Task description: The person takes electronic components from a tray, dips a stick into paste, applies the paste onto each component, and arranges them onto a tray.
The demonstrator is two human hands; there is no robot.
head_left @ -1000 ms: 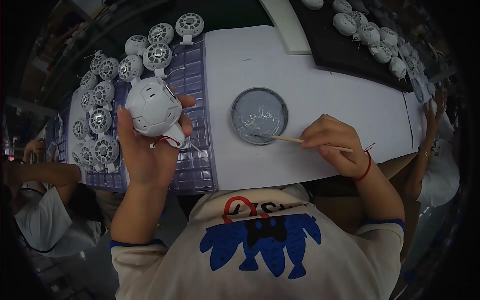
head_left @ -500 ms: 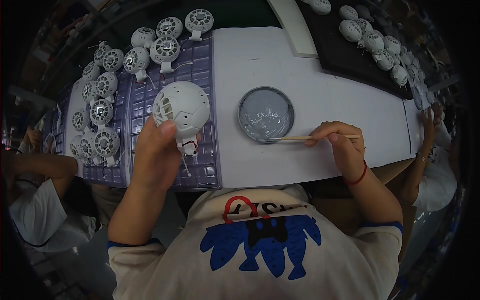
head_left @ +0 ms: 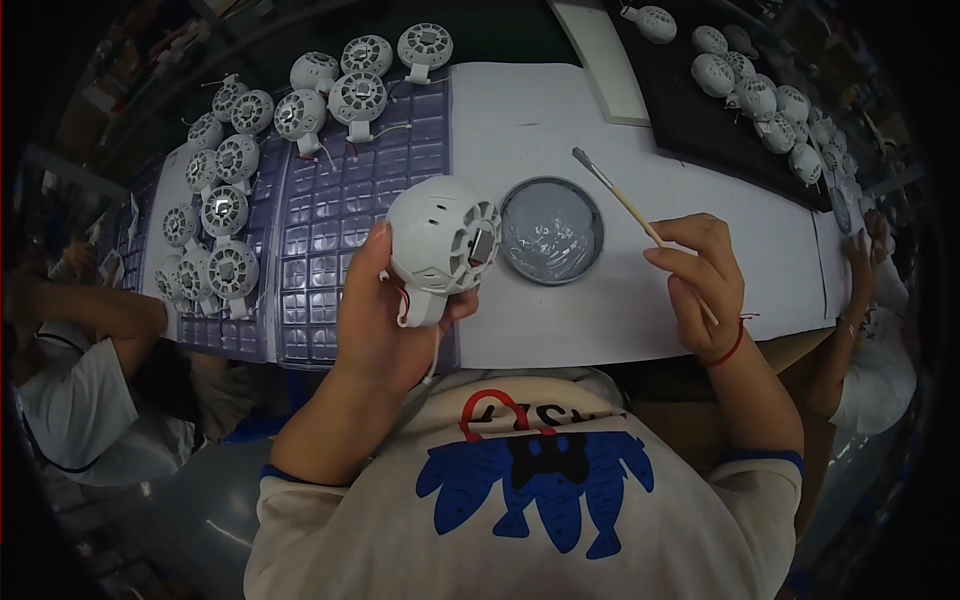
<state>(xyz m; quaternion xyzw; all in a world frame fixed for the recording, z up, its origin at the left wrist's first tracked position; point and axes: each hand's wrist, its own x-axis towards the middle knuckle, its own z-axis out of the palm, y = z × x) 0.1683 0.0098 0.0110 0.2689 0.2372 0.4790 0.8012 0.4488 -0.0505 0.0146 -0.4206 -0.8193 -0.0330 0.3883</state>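
My left hand (head_left: 385, 320) is wrapped round a white ball-shaped plastic housing (head_left: 432, 228), its vented face turned to the right. A short wire with a small plug hangs below it. In my right hand (head_left: 705, 285) a thin paintbrush (head_left: 632, 208) is pinched, its grey-coated bristles pointing up and to the left. Between the two hands sits a round shallow dish (head_left: 553, 275) of glossy grey paste on white paper. The brush tip is above the table, apart from both dish and housing.
Purple plastic trays (head_left: 315, 265) at left carry several similar white housings (head_left: 358, 95). More housings (head_left: 757, 98) lie on a dark board (head_left: 690, 135) at back right. Co-workers sit at both sides, one sleeve (head_left: 875, 370) near the right edge.
The brush has come up out of the dish and its tip now points upward. My left hand has moved right and turned the housing so its vented face points toward the dish.
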